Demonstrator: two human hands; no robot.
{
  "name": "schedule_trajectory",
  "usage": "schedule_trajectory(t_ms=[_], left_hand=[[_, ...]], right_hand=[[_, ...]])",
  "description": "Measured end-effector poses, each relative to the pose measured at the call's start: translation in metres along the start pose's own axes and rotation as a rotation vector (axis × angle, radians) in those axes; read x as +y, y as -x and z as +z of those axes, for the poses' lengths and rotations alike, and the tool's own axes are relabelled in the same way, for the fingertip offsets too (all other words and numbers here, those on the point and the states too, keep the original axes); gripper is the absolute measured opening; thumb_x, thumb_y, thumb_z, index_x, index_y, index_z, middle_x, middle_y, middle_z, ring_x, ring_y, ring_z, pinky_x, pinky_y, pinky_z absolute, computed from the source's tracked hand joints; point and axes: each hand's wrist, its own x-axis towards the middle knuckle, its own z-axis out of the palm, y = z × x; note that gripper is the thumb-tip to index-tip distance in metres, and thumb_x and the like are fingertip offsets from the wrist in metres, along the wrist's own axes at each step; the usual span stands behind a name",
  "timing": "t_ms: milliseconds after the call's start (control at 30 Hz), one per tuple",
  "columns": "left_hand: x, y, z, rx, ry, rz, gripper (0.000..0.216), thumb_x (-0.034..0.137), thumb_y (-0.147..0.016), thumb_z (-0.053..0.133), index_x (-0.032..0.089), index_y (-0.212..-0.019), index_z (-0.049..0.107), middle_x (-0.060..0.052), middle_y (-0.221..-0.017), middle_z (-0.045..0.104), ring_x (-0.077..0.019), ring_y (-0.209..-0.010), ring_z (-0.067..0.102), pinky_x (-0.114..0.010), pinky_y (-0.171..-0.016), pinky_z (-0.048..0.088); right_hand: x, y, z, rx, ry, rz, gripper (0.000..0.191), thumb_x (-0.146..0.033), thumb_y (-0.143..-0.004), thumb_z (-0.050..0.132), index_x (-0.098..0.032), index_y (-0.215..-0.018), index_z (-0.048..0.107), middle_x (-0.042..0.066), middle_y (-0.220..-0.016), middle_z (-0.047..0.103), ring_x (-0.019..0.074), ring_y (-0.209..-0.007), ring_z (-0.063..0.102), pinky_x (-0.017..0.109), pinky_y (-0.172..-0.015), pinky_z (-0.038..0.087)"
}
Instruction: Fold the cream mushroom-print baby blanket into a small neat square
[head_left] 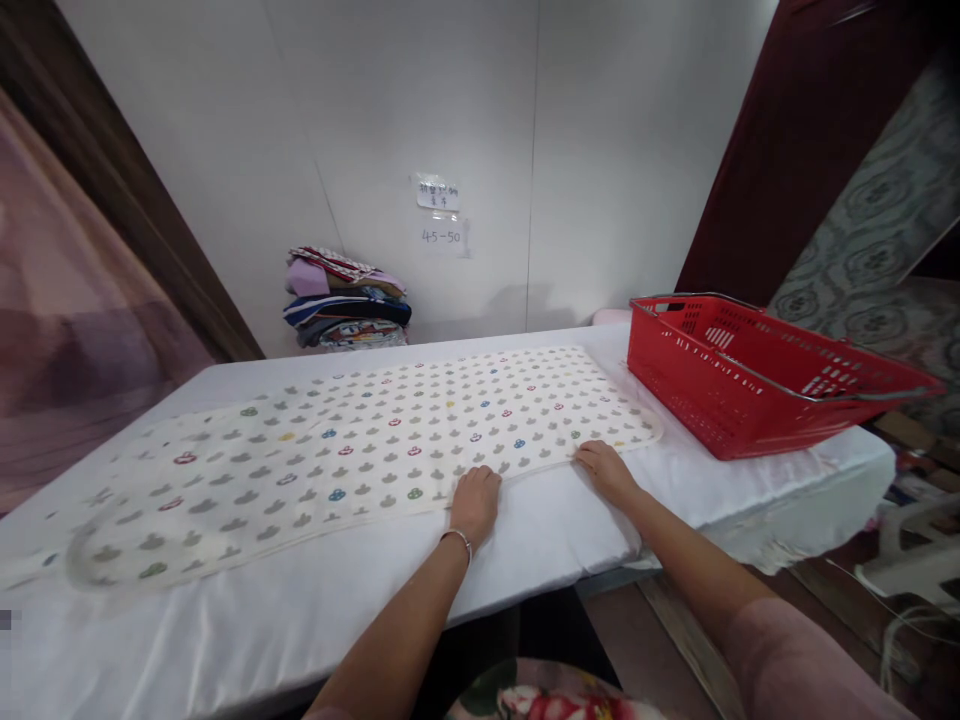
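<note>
Floral fabric [559, 695] fills the bottom edge of the view, nearest the camera, with a pink sleeve [806, 655] to its right. Beyond it, 2 bare hands are spread apart along the near edge of a pale printed cloth [442, 420]. On that edge, the left hand [475, 503], with a bracelet [459, 541] at its wrist, rests with fingers bent; the right hand [606, 473] touches it nearer the rounded right-hand corner. Whether either hand pinches the cloth or only presses on it, I cannot tell.

The cloth lies spread along the white-covered worktop [315, 610], printed with grey mushroom-like shapes and scattered red, blue, green and yellow ones.

A red plastic basket [694, 395] with slotted walls and a metal handle takes up the worktop's right end, just beside the cloth; its bottom is hidden by the near wall.

On the wall [600, 150] are 2 paper labels: the lower label [442, 238] reads "45-50"; the upper label [438, 192] bears handwritten characters too blurred to read fully. A pile of folded fabrics [349, 305] sits by the wall, and a pink curtain [75, 290] hangs at left.
</note>
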Motion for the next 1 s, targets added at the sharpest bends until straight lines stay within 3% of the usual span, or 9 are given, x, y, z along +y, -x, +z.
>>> schedule_trajectory(t_ms=[400, 600, 800, 1000], left_hand=[[0.002, 0.001, -0.001, 0.009, 0.013, 0.001, 0.023, 0.017, -0.09, 0.038, 0.016, -0.086, 0.061, -0.006, -0.089, 0.056, -0.0187, -0.085, 0.048, -0.034, -0.076, 0.037], [0.001, 0.003, -0.002, 0.017, 0.072, 0.018, 0.019, 0.024, -0.089, 0.043, 0.019, -0.096, 0.06, -0.005, -0.093, 0.055, -0.0185, -0.087, 0.047, -0.033, -0.076, 0.037], [-0.001, 0.002, 0.001, 0.001, 0.041, 0.016, 0.024, 0.021, -0.091, 0.038, 0.021, -0.093, 0.062, -0.004, -0.089, 0.056, -0.0181, -0.084, 0.046, -0.032, -0.074, 0.036], [0.0, 0.003, -0.002, 0.004, 0.055, 0.017, 0.026, 0.022, -0.091, 0.037, 0.019, -0.094, 0.062, -0.004, -0.09, 0.056, -0.0181, -0.084, 0.046, -0.032, -0.075, 0.036]], right_hand=[[0.003, 0.005, 0.004, 0.038, -0.007, -0.025, 0.029, -0.022, -0.087, 0.043, -0.024, -0.106, 0.065, 0.007, -0.097, 0.06, 0.0196, -0.087, 0.052, 0.034, -0.079, 0.041], [-0.015, -0.001, 0.008, 0.075, -0.016, -0.061, 0.026, -0.023, -0.087, 0.046, -0.025, -0.102, 0.066, 0.008, -0.106, 0.058, 0.022, -0.099, 0.05, 0.037, -0.085, 0.038], [-0.044, -0.015, 0.018, 0.005, -0.062, -0.121, 0.023, -0.024, -0.089, 0.045, -0.025, -0.096, 0.067, 0.006, -0.098, 0.061, 0.0194, -0.092, 0.051, 0.034, -0.081, 0.038], [-0.041, -0.022, 0.03, 0.013, -0.107, -0.071, 0.023, -0.02, -0.09, 0.042, -0.021, -0.087, 0.065, 0.006, -0.093, 0.06, 0.0185, -0.088, 0.05, 0.032, -0.078, 0.038]])
